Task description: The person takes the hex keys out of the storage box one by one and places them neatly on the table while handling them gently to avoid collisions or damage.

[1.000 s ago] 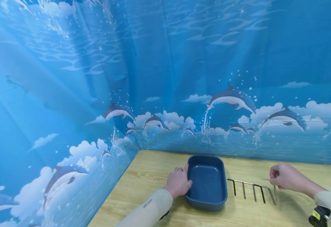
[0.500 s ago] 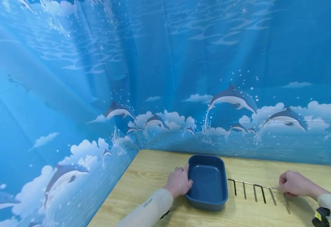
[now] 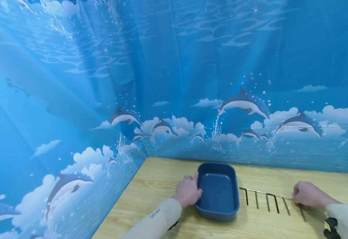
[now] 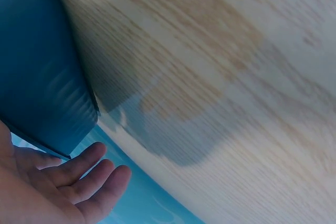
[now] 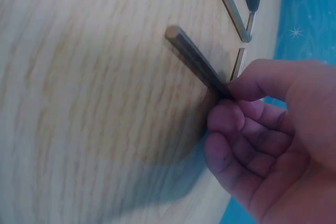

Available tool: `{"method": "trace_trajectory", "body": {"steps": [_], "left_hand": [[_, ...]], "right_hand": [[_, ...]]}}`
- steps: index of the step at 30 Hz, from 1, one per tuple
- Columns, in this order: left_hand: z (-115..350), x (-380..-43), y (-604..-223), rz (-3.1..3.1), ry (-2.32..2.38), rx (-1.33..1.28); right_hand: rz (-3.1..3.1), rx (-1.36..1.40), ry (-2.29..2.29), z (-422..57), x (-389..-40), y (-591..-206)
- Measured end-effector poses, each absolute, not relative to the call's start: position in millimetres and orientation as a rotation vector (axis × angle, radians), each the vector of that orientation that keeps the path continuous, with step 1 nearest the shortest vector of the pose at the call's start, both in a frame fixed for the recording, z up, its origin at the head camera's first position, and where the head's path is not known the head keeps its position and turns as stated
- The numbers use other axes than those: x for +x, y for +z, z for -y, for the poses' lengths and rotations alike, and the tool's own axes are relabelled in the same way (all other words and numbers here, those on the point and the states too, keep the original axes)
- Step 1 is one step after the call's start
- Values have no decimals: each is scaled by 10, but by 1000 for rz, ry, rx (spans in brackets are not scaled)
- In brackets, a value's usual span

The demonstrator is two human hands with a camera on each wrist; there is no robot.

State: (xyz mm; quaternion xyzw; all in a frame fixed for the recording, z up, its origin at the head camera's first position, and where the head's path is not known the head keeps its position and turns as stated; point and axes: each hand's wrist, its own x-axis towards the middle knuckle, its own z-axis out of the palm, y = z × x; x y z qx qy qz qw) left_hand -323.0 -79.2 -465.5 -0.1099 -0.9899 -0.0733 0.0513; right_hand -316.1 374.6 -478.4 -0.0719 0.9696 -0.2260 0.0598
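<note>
A dark blue rectangular bin sits on the wooden table. My left hand is at its left side, index finger and thumb touching the rim; the other fingers are loosely extended, as the left wrist view shows. To the right of the bin lies a row of several L-shaped hex keys, some silver and some black, their short arms lined up end to end. At the row's right end my right hand pinches another hex key near its bend, its long arm pointing toward me. The fingers hide the bend.
The light wooden table ends at a blue curtain printed with dolphins, which stands along the back and left sides. The bin's outer wall shows close up in the left wrist view.
My right hand has moved right and lowered the hex key to the end of the row, its short arm now in line with the others. The left hand and the bin have stayed put.
</note>
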Motion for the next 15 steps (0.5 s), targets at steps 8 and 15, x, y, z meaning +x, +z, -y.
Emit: {"method": "trace_trajectory", "body": {"steps": [8, 15], "left_hand": [[802, -3235, -4646, 3030, -214, -324], [783, -3228, -4643, 3034, -205, -324]], "right_hand": [[-2909, -189, -686, -3705, -3202, -4784], [-2925, -201, -682, -3695, -3207, -4798]]}}
